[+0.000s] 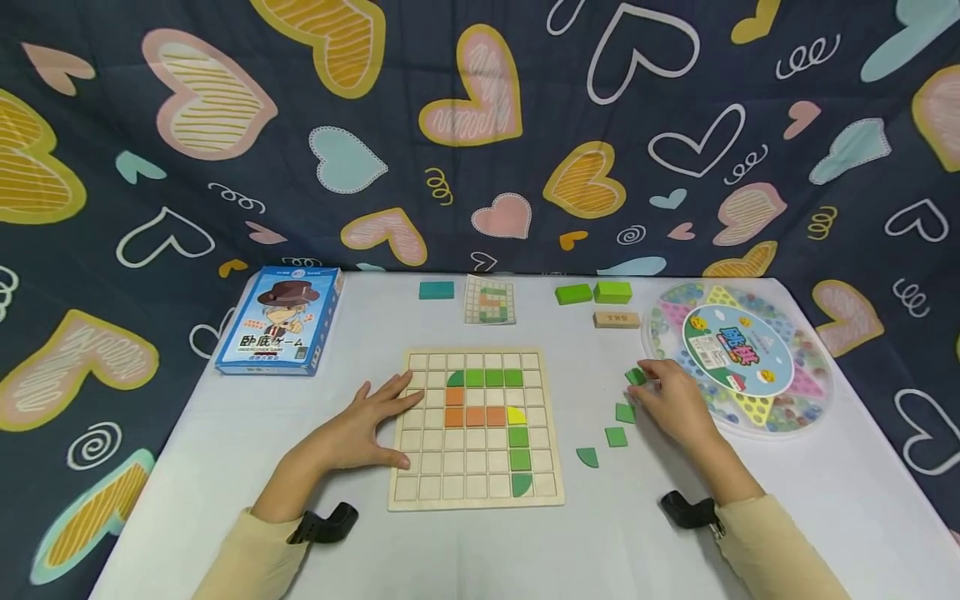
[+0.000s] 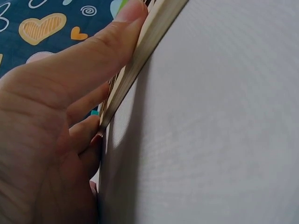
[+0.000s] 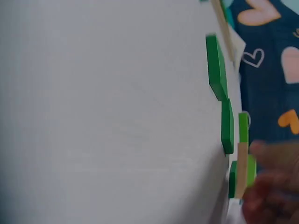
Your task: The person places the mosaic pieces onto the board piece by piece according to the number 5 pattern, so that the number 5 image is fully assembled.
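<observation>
A pale wooden grid board [image 1: 431, 483] lies on the white table, holding green and orange squares, a yellow quarter-round tile [image 1: 516, 415] and green quarter-rounds. At its left side my left hand [image 1: 352, 429] rests with spread fingers, the thumb [image 2: 100, 51] lying along the board's edge. Off to the right, my right hand [image 1: 675, 404] pinches a green square tile [image 1: 635, 376] between thumb and fingers close over the table; the fingers look blurred in the right wrist view. Two more green squares, one of them the nearer square [image 1: 616, 437], and a green quarter-round tile [image 1: 587, 457] trail toward the board.
A pattern card [image 1: 490, 300] lies behind the board, with a teal block [image 1: 437, 290] to its left. Two bright green blocks and a wooden block [image 1: 616, 320] stand back right. A round marble game [image 1: 738, 354] is beside my right hand; a blue game box [image 1: 281, 321] lies back left.
</observation>
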{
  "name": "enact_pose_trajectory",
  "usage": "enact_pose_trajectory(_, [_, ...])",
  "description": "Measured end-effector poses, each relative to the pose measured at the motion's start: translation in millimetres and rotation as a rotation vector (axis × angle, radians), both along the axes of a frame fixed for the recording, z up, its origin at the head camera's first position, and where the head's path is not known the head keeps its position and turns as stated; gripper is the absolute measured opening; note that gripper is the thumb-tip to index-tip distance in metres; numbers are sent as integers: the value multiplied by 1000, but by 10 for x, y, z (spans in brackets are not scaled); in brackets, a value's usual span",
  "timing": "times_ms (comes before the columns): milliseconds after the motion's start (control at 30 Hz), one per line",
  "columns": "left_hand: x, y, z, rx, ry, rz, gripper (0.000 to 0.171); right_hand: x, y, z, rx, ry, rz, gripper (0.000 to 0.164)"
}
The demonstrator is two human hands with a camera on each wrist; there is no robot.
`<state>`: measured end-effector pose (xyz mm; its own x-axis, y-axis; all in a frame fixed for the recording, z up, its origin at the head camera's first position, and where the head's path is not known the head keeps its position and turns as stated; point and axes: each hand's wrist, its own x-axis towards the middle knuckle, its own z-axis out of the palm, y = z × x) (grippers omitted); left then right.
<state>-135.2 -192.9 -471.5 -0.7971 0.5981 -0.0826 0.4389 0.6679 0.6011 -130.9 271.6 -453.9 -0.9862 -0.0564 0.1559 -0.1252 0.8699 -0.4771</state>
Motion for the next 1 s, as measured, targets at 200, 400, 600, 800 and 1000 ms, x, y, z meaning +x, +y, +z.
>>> enact_pose_trajectory(200, [10,-13,-15,-2,-1,-5,103,-85,-79,19,131,-56,-34,30])
enact_pose_trajectory(400, [0,-20,-1,-6,-7,-1,101,187,-502,112,-74,-51,104,23])
enact_pose_trajectory(600, [-9,-8,15,-11,-14,4,101,637,-1169,113,-187,-109,427,24])
enact_pose_trajectory(800, [-8,0,4,-11,-16,4,101,734,-1493,-19,-39,-126,549,22])
enact_pose_trajectory(1000, [-1,5,16,-10,-14,5,101,744,-1546,-43,9,-101,565,26])
